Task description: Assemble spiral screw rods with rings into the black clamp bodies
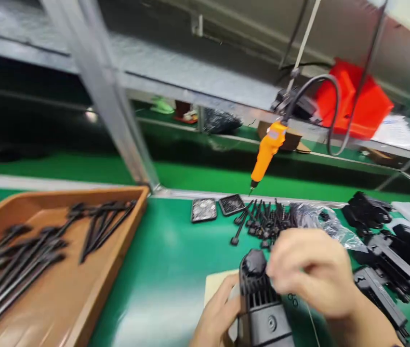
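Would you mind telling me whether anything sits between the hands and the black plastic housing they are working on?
Nothing visible does. The left hand already grips the black plastic housing from its left side, and the right hand is at its top right, fingers blurred. The loose black pins lie farther back on the green table.

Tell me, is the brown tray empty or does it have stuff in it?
Not empty. The brown tray holds long black rods, lying flat in loose bunches on its floor.
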Demonstrator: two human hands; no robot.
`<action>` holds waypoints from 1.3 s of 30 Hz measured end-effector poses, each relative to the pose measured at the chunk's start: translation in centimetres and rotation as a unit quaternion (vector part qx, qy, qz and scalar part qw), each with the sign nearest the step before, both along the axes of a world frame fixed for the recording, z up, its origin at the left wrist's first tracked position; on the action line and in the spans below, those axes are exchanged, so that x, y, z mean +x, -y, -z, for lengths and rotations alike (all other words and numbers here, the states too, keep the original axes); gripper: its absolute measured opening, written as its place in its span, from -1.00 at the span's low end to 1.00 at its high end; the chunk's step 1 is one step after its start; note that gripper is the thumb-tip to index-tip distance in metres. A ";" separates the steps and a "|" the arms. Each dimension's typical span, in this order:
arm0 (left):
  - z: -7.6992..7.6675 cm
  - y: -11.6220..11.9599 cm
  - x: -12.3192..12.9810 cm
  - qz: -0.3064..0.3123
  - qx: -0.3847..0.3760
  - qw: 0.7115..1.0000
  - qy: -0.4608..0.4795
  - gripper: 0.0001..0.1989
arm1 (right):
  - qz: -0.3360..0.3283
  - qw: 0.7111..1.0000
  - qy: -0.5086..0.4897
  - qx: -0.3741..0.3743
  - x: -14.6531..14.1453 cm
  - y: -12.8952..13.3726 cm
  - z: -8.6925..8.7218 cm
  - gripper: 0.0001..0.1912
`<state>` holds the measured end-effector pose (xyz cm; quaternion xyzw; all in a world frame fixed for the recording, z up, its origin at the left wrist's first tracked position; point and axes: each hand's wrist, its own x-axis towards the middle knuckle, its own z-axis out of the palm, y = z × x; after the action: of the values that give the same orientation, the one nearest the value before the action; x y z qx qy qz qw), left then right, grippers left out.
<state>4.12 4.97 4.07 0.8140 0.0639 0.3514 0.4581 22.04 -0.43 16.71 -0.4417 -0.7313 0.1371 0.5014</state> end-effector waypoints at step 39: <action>2.3 0.0 0.5 0.036 -0.034 0.997 0.067 -0.64 | 0.254 0.790 0.374 -0.414 5.4 -20.7 14.1 -0.77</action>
<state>4.67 4.92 1.80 0.7744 0.0156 0.3861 0.5010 27.45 20.29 2.64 -0.7936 -0.5961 0.1190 -0.0254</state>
